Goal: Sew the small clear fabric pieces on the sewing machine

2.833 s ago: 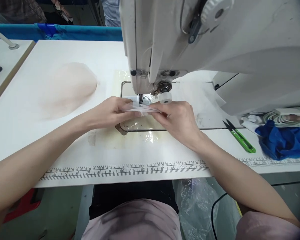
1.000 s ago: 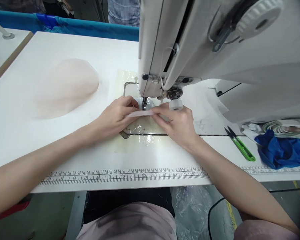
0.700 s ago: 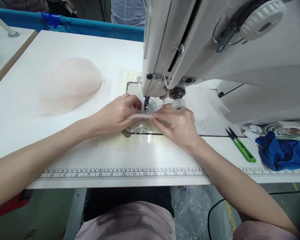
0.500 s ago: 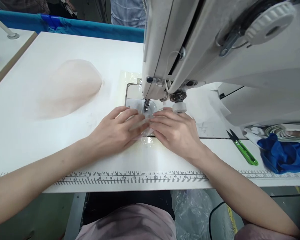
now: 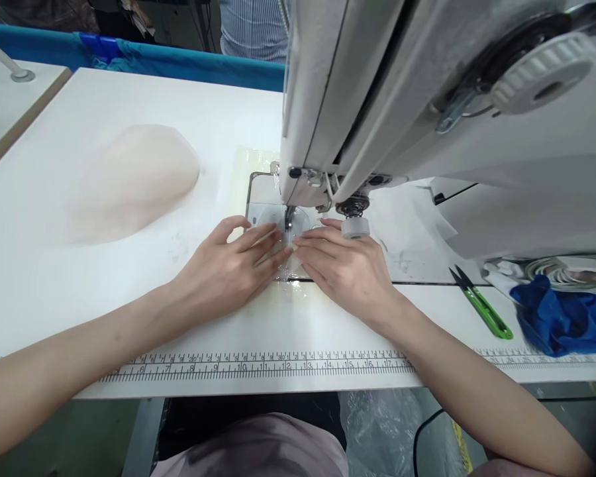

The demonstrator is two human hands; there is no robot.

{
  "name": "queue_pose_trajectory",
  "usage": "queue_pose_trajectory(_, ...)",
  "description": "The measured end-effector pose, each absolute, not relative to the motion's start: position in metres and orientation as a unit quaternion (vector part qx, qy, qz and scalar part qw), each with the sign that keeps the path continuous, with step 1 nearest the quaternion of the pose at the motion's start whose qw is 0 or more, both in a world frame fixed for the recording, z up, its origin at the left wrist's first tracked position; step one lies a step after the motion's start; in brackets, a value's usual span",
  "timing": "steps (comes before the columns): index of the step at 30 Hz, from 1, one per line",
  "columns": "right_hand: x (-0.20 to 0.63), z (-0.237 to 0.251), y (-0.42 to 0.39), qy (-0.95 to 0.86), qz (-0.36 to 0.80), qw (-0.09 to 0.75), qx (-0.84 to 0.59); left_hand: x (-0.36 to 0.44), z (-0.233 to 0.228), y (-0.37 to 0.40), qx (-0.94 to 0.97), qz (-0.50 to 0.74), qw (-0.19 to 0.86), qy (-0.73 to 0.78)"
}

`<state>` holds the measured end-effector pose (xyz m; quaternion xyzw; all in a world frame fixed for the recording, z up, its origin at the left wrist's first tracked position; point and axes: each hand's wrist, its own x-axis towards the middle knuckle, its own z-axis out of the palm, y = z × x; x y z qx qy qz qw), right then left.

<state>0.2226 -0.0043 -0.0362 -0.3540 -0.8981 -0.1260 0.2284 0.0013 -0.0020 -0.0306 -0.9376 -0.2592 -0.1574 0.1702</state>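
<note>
One sewing machine [image 5: 427, 112] stands on the white bench [image 5: 129, 86], and everything else is placed from it. Two hands work at its needle [image 5: 289, 222]. One small pale fabric piece [image 5: 287, 252] lies on the metal plate [image 5: 258, 205] just in front of the needle, mostly hidden under the fingertips. The left hand [image 5: 226, 268] lies flat and spread, palm down, to the left of the needle, its fingers pressing on the fabric piece rather than gripping it. The right hand [image 5: 347, 271] lies the same way to the right of the needle, flat and open, fingers pointing toward the left hand so that the two sets of fingertips nearly meet over the piece. The piece thus sits between and under both hands' fingertips; its long axis and the way it points cannot be made out, since so little of it shows.

Left of the machine, well apart from the hands, lies one heap of sheer peach fabric [image 5: 134, 179]. To the machine's right, on the bench, lie one pair of green-handled thread snips [image 5: 481, 311], tips pointing away from the person, and beyond them one crumpled blue cloth [image 5: 561, 321]. One printed ruler strip [image 5: 258, 364] runs along the bench's near edge, below the hands.
</note>
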Motion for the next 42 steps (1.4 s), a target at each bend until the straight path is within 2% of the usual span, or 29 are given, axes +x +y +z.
queue_pose_trajectory(9,0.221,-0.041,0.006,-0.894,-0.135,0.208,-0.374,0.000,-0.034,0.013,-0.934,-0.156,0.167,-0.276)
queue_pose_trajectory(21,0.223,-0.042,0.002,-0.891,-0.192,0.234,-0.338,-0.001,-0.036,0.010,-0.928,-0.197,0.177,-0.262)
queue_pose_trajectory(26,0.223,-0.042,0.003,-0.889,-0.206,0.212,-0.349,0.001,-0.036,0.011,-0.928,-0.209,0.168,-0.260)
queue_pose_trajectory(42,0.222,-0.043,0.010,-0.896,-0.172,0.183,-0.366,-0.001,-0.041,0.020,-0.924,-0.220,0.133,-0.281)
